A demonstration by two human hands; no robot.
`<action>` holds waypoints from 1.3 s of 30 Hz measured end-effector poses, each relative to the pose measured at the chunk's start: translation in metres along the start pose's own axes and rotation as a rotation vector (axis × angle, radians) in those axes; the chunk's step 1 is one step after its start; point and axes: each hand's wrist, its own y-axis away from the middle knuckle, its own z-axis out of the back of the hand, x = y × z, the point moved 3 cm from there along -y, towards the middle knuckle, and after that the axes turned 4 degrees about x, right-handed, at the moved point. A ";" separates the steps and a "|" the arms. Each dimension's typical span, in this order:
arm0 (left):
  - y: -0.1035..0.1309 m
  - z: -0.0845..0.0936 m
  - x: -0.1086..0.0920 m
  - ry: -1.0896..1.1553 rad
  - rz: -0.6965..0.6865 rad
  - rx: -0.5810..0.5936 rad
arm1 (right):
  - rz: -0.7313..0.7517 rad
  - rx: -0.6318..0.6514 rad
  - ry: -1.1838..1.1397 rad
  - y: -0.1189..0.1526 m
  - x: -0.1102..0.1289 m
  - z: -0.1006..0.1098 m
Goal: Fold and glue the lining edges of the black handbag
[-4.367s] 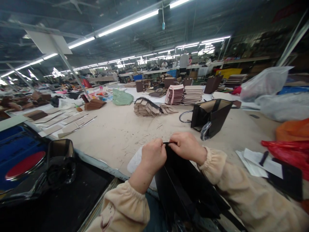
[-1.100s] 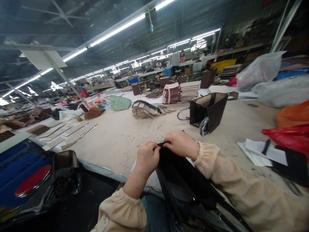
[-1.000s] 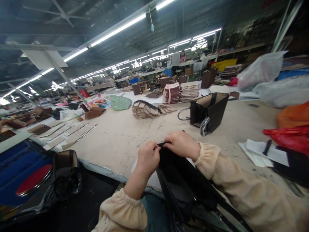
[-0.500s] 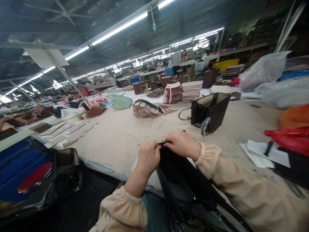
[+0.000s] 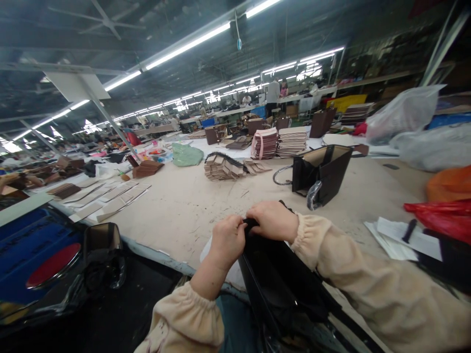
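My right grip (image 5: pixel 272 220) has drawn in closer to my left grip (image 5: pixel 228 240), both pinched on the rim (image 5: pixel 251 224) of the black bag (image 5: pixel 277 282) by the desk's (image 5: pixel 172 211) near edge, so the work seems narrowed to one short stretch.

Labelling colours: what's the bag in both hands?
Held bag looks black; clearest in the head view.

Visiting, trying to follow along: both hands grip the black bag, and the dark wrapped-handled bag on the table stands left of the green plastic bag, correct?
Not quite: the head view shows the dark bag right of the green plastic bag. The left hand and right hand do grip the black bag.
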 end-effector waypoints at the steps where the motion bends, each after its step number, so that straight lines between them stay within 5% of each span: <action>1: 0.000 0.000 0.001 -0.016 0.009 0.005 | -0.007 0.008 0.002 -0.002 0.000 -0.001; 8: 0.000 0.001 0.001 -0.075 0.028 0.018 | -0.047 0.002 -0.032 -0.006 -0.006 -0.006; 14: 0.002 0.009 0.005 0.089 0.067 0.010 | -0.035 0.035 -0.017 -0.007 -0.005 -0.003; 18: 0.001 0.011 0.013 0.148 0.138 0.099 | -0.011 0.035 -0.036 -0.009 -0.006 -0.004; 39: -0.017 0.012 0.003 -0.279 0.151 0.335 | 0.016 0.049 -0.120 -0.010 -0.010 -0.007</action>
